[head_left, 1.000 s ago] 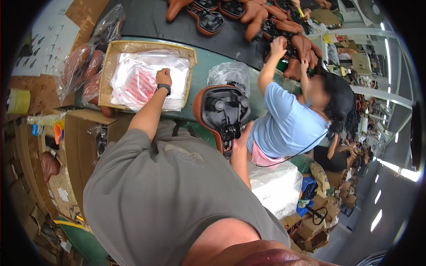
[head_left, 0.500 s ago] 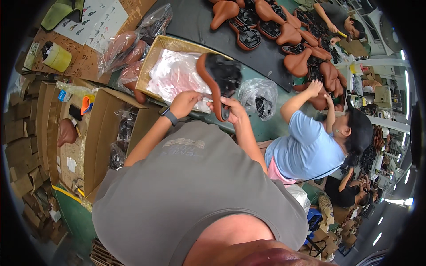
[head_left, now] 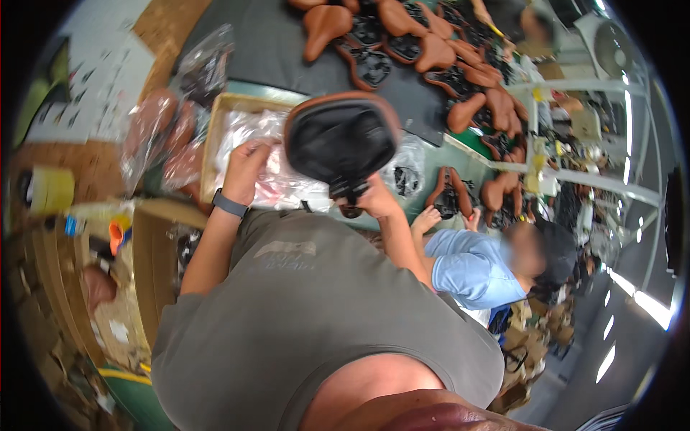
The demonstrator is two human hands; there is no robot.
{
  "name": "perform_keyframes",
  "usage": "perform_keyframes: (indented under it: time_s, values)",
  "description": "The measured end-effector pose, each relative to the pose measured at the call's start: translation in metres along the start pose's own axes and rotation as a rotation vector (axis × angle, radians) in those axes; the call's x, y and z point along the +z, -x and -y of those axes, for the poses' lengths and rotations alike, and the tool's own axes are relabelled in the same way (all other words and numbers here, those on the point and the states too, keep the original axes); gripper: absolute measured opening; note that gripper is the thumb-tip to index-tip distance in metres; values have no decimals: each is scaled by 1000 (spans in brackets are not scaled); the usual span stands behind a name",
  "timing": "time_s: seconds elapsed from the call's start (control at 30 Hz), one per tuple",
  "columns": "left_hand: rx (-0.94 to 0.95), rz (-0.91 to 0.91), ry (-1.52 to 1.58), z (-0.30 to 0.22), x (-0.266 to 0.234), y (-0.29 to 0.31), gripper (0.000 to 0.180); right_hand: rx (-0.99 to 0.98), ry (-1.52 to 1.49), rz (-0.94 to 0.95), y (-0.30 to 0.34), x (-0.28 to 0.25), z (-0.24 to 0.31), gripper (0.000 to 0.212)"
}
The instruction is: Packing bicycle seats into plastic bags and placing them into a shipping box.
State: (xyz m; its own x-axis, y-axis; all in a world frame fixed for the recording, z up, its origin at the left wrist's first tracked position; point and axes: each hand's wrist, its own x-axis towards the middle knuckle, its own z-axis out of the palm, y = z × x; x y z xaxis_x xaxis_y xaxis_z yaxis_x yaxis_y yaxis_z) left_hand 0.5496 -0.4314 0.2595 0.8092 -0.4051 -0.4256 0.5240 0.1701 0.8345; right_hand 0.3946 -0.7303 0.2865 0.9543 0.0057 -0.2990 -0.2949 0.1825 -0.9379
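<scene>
A brown bicycle saddle (head_left: 341, 136) is held up in front of me, its black underside facing me. My right hand (head_left: 375, 198) grips it by the narrow nose end. My left hand (head_left: 248, 169) is over the box of clear plastic bags (head_left: 277, 169), fingers curled together. Whatever is between those fingers is too blurred to make out. The bags lie in a shallow cardboard box (head_left: 214, 144), partly hidden behind the saddle. Right of my right hand is a bagged black part (head_left: 404, 172) on the green table.
Many brown saddles (head_left: 431, 50) lie on the dark mat at the far right. Bagged saddles (head_left: 162, 133) rest left of the box. An open carton (head_left: 158, 266) stands at my left. A co-worker in a blue shirt (head_left: 471, 266) handles another saddle close at my right.
The saddle has turned from side-on to underside toward me. My left hand has moved left, away from it. The co-worker now has a saddle closer in, and my view has shifted.
</scene>
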Motion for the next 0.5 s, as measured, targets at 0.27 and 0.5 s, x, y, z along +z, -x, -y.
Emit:
perform_keyframes:
  time_s: [0.27,0.5]
  values:
    - [1112,636,-922,-127,118,-60,29,-72,321,-315,-93,13,21,124]
    - [941,46,-787,-210,37,-135,31,505,-837,268,-238,-87,71,73]
